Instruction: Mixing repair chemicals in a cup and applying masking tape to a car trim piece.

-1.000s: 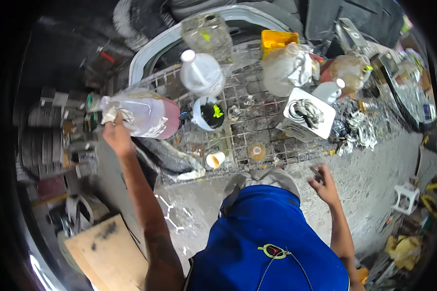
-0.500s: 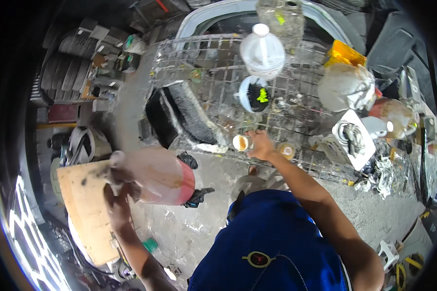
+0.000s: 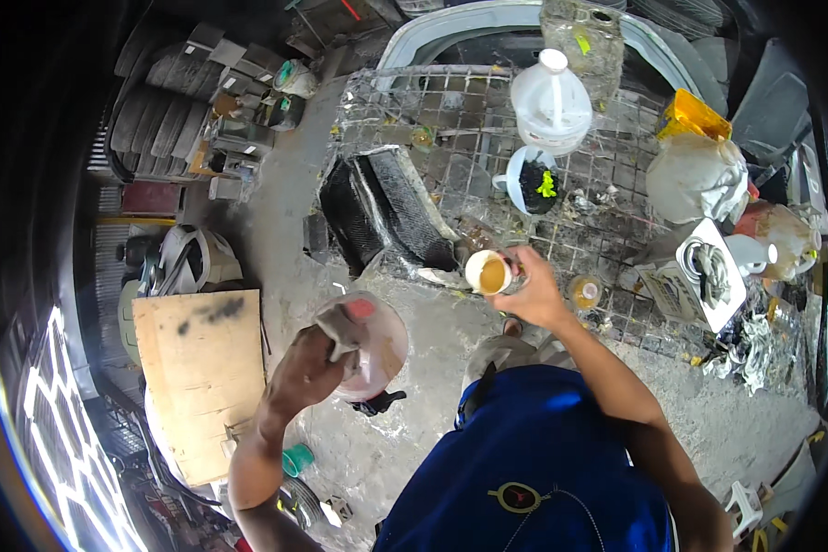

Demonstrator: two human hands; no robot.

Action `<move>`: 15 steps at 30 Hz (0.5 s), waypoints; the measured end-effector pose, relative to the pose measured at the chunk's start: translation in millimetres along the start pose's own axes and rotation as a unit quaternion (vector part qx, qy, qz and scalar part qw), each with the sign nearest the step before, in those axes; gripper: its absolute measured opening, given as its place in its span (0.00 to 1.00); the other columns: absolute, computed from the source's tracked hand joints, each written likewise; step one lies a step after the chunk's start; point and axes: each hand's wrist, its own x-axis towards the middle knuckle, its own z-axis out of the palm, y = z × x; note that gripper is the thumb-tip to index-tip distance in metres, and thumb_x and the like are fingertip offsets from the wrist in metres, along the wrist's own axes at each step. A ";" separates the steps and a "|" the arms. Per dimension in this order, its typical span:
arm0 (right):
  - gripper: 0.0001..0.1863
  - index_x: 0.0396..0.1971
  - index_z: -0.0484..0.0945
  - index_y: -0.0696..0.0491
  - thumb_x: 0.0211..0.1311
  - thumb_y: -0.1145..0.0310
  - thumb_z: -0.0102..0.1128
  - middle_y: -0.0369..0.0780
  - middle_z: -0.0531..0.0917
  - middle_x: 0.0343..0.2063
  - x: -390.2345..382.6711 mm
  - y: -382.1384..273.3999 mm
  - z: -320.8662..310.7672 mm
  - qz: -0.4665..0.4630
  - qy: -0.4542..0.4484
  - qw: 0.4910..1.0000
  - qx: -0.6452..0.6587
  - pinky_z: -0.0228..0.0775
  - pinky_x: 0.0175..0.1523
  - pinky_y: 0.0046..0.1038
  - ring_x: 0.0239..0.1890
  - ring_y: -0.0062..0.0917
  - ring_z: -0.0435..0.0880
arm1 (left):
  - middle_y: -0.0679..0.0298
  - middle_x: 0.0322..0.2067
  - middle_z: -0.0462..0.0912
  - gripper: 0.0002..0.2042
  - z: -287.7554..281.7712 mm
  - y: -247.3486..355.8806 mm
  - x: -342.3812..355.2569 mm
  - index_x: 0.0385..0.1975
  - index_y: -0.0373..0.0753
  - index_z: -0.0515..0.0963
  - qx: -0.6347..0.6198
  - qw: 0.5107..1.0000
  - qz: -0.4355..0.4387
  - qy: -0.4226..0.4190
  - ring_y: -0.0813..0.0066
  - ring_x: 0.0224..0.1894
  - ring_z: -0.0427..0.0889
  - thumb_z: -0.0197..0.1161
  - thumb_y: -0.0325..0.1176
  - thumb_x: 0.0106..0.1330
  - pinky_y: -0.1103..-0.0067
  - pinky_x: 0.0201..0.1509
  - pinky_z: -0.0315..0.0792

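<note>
With my left hand [image 3: 308, 366] closed on a grey cloth [image 3: 339, 331] at its top, I hold a translucent jug [image 3: 382, 354] with pink liquid low beside the bench, over the floor. My right hand [image 3: 535, 293] grips a white cup [image 3: 490, 276] of amber liquid at the front edge of the grimy mesh-topped bench [image 3: 451, 78]. Just behind the cup lies a curved black woven part [image 3: 396, 202] with whitish edges. A small amber container [image 3: 585, 294] stands right of my hand, and a pale jug [image 3: 532, 182] with dark contents and green bits is farther back.
The bench also bears a clear jug [image 3: 547, 106], a yellow container [image 3: 692, 118], a square tin [image 3: 713, 267] and crumpled plastic [image 3: 754, 354]. At left are a plywood board [image 3: 198, 386] on concrete floor [image 3: 276, 239], a green bucket [image 3: 299, 458] and stacked dark items [image 3: 147, 129].
The pink jug has come down from bench height to beside the bench, still in my left hand. My right hand has reached forward from the bench edge and taken hold of the cup.
</note>
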 end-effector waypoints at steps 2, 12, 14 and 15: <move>0.34 0.48 0.79 0.57 0.32 0.67 0.78 0.38 0.73 0.32 -9.6 -30.7 -7.4 -0.018 0.000 0.999 0.027 0.69 0.42 0.28 0.33 0.26 0.73 | 0.51 0.40 0.83 0.14 1.9 21.4 16.4 0.47 0.36 0.78 0.007 0.999 -0.006 -0.045 0.50 0.44 0.83 0.60 0.23 0.60 0.67 0.48 0.76; 0.32 0.47 0.82 0.52 0.33 0.67 0.78 0.35 0.71 0.28 -33.7 -68.2 -45.5 -0.098 -0.016 0.993 0.070 0.67 0.39 0.25 0.32 0.23 0.72 | 0.45 0.53 0.78 0.20 21.3 94.8 71.1 0.53 0.33 0.76 0.101 0.965 0.090 -0.224 0.49 0.61 0.75 0.57 0.23 0.59 0.67 0.66 0.67; 0.32 0.47 0.82 0.52 0.33 0.66 0.78 0.35 0.71 0.28 -42.5 -66.3 -48.7 -0.123 0.015 0.990 0.070 0.67 0.38 0.26 0.31 0.23 0.72 | 0.45 0.49 0.81 0.17 25.5 99.6 78.4 0.50 0.34 0.77 0.113 0.962 0.105 -0.226 0.45 0.55 0.78 0.58 0.24 0.60 0.64 0.62 0.70; 0.32 0.47 0.82 0.51 0.33 0.66 0.78 0.35 0.70 0.28 -48.2 -66.9 -50.2 -0.109 0.018 0.990 0.087 0.67 0.37 0.26 0.30 0.24 0.71 | 0.46 0.47 0.81 0.17 29.0 94.9 79.4 0.49 0.34 0.78 0.140 0.953 0.091 -0.254 0.44 0.53 0.79 0.57 0.24 0.59 0.62 0.61 0.70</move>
